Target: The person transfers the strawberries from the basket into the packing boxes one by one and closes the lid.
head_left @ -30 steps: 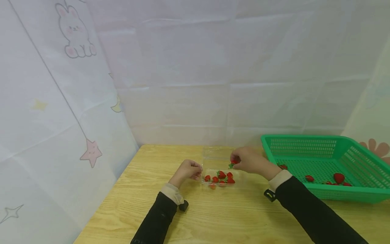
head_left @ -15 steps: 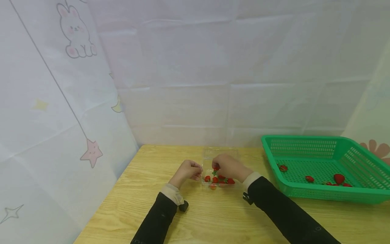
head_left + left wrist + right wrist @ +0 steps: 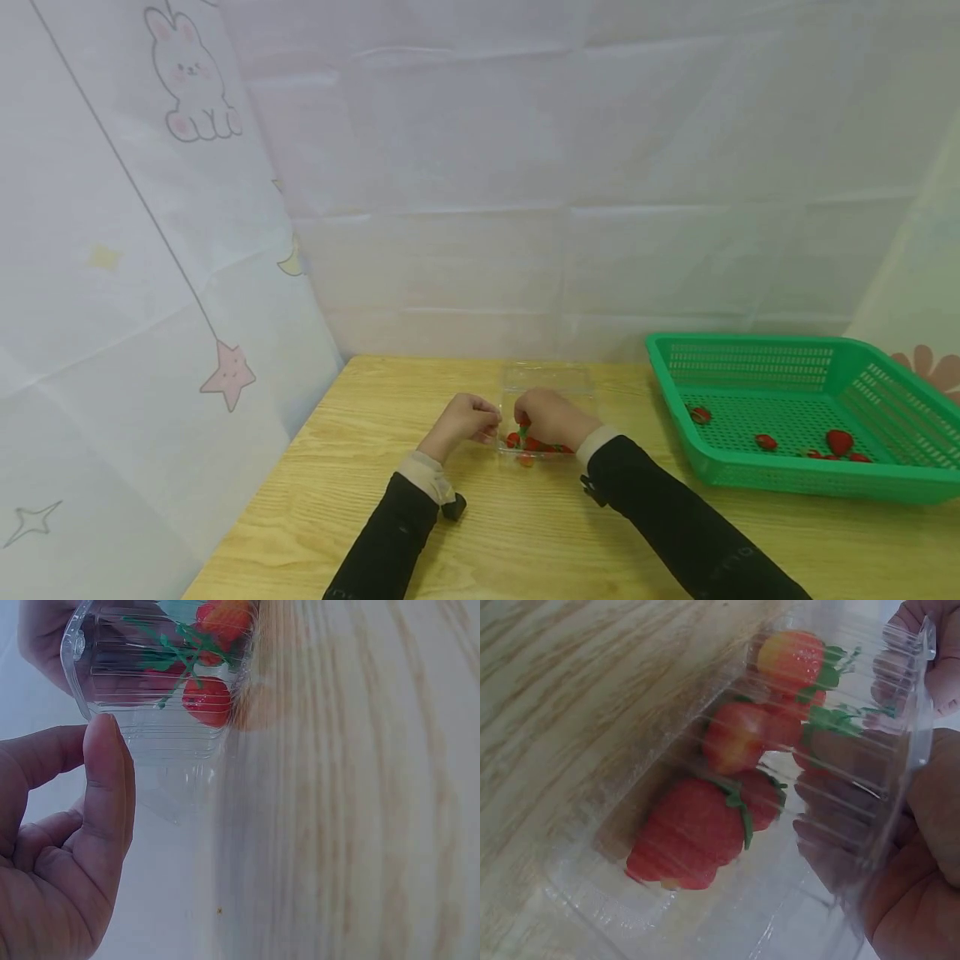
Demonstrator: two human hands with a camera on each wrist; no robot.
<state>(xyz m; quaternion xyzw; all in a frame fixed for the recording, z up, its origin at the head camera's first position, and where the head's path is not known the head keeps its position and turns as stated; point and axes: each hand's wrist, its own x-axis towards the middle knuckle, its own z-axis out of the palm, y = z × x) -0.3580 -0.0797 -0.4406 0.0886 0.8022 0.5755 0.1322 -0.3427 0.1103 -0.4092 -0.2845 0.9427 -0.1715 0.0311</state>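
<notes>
Strawberry [image 3: 523, 422] hangs pinched under the right fingers [image 3: 529, 406] inside the clear box [image 3: 630, 907]; left fingers [image 3: 105, 776] pinch its rim [image 3: 69, 656].

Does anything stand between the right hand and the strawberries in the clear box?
Nothing visible does. The clear box is open, its lid at the back, and the right hand reaches in from above, down at the strawberries. The left hand is at the left edge, off this path.

Clear box [image 3: 169, 739]: lid [image 3: 547, 380] raised, edge pinched by the left hand [image 3: 467, 419]. Strawberries [image 3: 694, 825]: red, green-leaved, inside, below the right hand [image 3: 551, 415], which pinches one.
</notes>
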